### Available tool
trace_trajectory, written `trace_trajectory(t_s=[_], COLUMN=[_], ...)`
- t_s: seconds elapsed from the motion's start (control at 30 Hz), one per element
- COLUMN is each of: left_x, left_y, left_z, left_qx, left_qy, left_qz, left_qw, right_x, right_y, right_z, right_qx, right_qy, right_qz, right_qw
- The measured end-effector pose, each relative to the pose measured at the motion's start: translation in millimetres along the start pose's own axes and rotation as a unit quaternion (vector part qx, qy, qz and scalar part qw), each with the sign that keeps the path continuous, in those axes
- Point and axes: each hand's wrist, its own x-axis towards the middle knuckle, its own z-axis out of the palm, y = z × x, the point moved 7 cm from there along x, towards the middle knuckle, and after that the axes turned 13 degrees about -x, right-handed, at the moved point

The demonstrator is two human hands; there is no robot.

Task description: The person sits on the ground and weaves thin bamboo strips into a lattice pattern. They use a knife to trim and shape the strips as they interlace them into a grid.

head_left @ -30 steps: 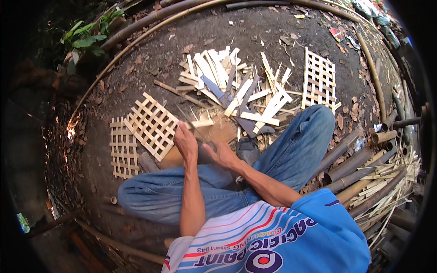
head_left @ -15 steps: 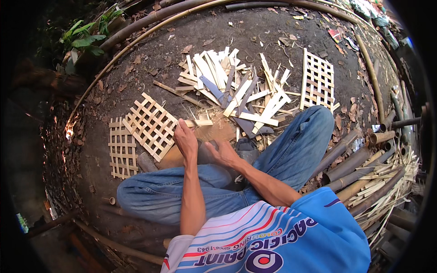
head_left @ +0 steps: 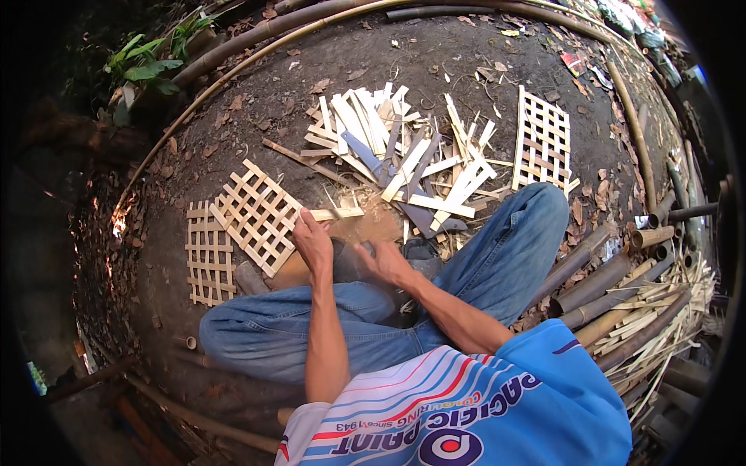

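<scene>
Head view: sets the left hand point(head_left: 313, 242), the nearer, at one end of a slat point(head_left: 343, 212), running lengthwise to the right, short of the pile point(head_left: 406, 167); holds the right hand point(head_left: 385, 262) farther off, below the slat's other end; cannot tell either grip, open or closed on something

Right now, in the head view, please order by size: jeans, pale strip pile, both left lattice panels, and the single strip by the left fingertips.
Jeans
Pale strip pile
Tilted lattice panel and upright lattice panel: too alike to rank
Single strip
</scene>
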Motion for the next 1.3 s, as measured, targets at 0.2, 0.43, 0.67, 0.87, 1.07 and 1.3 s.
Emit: trace_trajectory(t_s=[0.2,0.43,0.67,0.87,1.07,1.3], left_x=[-9.2,-6.7,-0.2,0.2,0.8,-9.1], left_y=[15.6,14.5,5.8,4.3,-1.5,3.8], left_z=[2.5,8.9,5.0,11.8,12.6,12.1], left_qx=[0.006,-0.023,-0.040,0.007,0.032,0.027], left_qy=[-0.007,-0.009,-0.025,-0.032,-0.026,-0.007], left_qz=[0.002,0.015,-0.015,-0.051,-0.008,0.001], left_qw=[1.000,1.000,0.999,0.998,0.999,1.000], right_x=[2.0,7.1,6.1,3.0,-4.2,0.0], right_y=[39.3,44.5,52.2,69.7,10.9,35.7], right_z=[11.1,12.8,18.6,24.5,9.6,24.1], right_qx=[0.005,0.046,-0.024,0.024,0.014,0.060], right_qy=[-0.053,-0.018,-0.013,-0.037,-0.024,-0.013], right_qz=[0.137,0.125,0.125,0.164,0.050,0.121], right_qw=[0.989,0.991,0.992,0.985,0.998,0.991])
